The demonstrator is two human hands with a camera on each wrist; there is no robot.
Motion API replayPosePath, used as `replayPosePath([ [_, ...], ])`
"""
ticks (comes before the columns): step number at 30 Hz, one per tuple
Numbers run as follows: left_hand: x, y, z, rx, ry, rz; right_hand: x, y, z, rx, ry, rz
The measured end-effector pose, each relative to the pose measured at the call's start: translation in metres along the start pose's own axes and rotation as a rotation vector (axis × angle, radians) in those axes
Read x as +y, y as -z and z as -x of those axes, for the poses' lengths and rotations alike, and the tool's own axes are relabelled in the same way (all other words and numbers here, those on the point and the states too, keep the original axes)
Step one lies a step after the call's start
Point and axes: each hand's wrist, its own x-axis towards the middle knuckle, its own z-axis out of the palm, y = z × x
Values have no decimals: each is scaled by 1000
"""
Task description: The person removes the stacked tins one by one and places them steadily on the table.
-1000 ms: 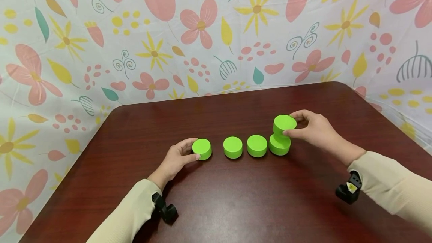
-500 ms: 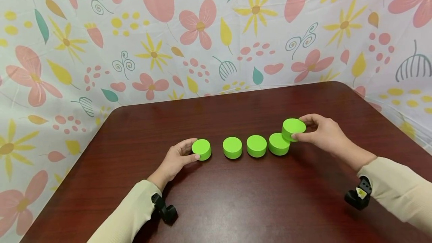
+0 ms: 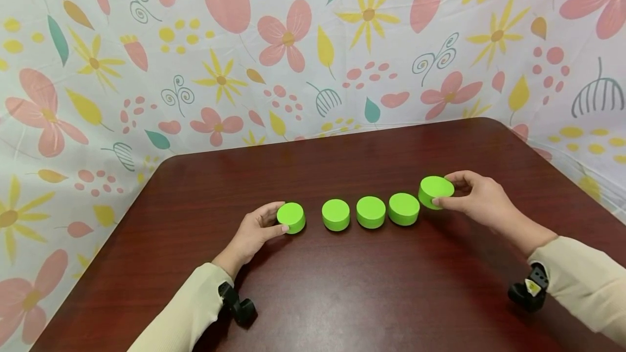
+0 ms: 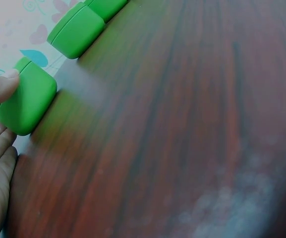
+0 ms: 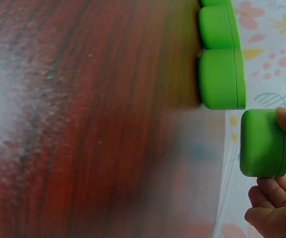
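Several round green lidded containers form a loose row across the table. The leftmost container point(image 3: 290, 218) stands on the wood, pinched between thumb and fingers of my left hand point(image 3: 251, 234). In the left wrist view, the thumb lies on that container's point(image 4: 31, 96) side near the lid seam. My right hand point(image 3: 481, 200) grips the rightmost container point(image 3: 435, 192), held up just off the table. The right wrist view shows this raised container point(image 5: 264, 144) apart from the row. Between the hands stand a second container point(image 3: 335, 215), a third point(image 3: 370, 212) and a fourth point(image 3: 404, 209).
The dark reddish-brown table point(image 3: 313, 287) has a glossy top with rounded far corners. Behind it hangs a white cloth point(image 3: 293, 86) with flowers and leaves printed on it. Black wrist cameras sit on the left sleeve point(image 3: 186, 303) and right sleeve point(image 3: 582, 281).
My right hand has carried its container rightward and down, from above the fourth container to just right of it. The left hand keeps its hold and stays in place.
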Motion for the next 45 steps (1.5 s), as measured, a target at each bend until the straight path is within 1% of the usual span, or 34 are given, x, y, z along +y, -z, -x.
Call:
replayPosePath([
  [10, 0, 0, 2, -7, 0, 9, 9, -7, 4, -4, -4, 6],
  [16, 0, 0, 2, -14, -14, 17, 12, -11, 6, -12, -11, 8],
  [22, 0, 1, 1, -11, -7, 13, 16, -15, 8, -36, -17, -2],
  [30, -2, 1, 1, -13, -4, 10, 19, -20, 6, -31, -9, 0],
  [37, -1, 2, 0, -24, -9, 41, 20, -20, 7, -44, -28, -12],
  [45, 1, 1, -2, -24, -9, 40, 21, -19, 7, -55, -42, -21],
])
